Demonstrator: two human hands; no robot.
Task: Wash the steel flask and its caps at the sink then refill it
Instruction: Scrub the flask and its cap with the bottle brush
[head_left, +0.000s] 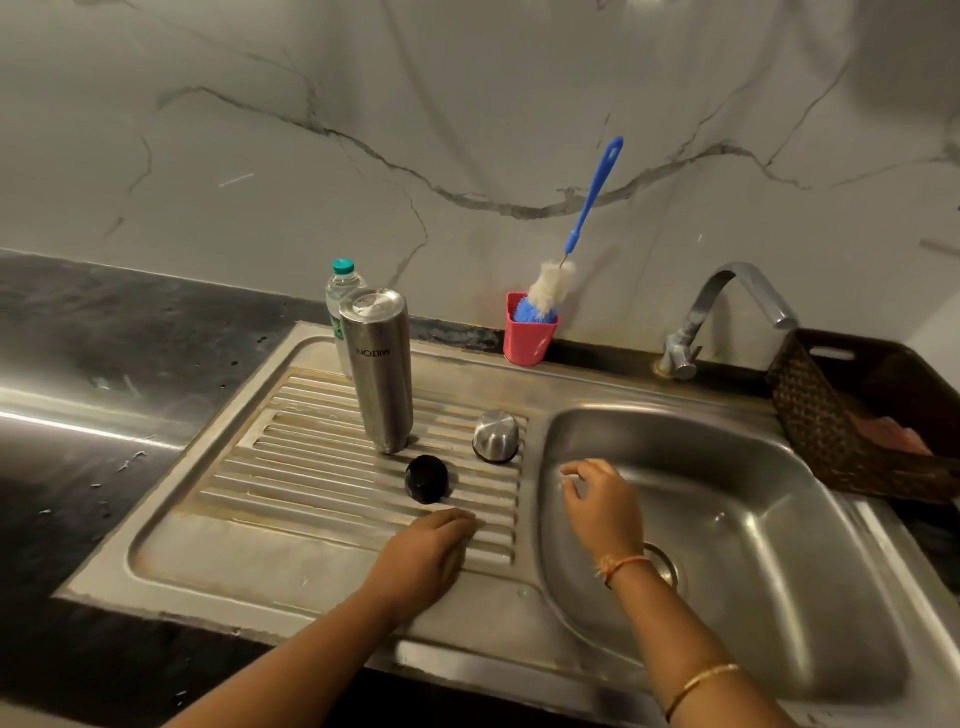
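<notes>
My left hand lies flat and empty on the ribbed drainboard; my right hand hovers loosely curled over the sink basin, gripping nothing. Beyond the left hand stand the inverted steel flask, black inner cap and steel outer cap.

Blue-handled bottle brush standing tilted in pink cup by marble wall. Dark woven basket far right, pink cloth inside. Black counter left.
</notes>
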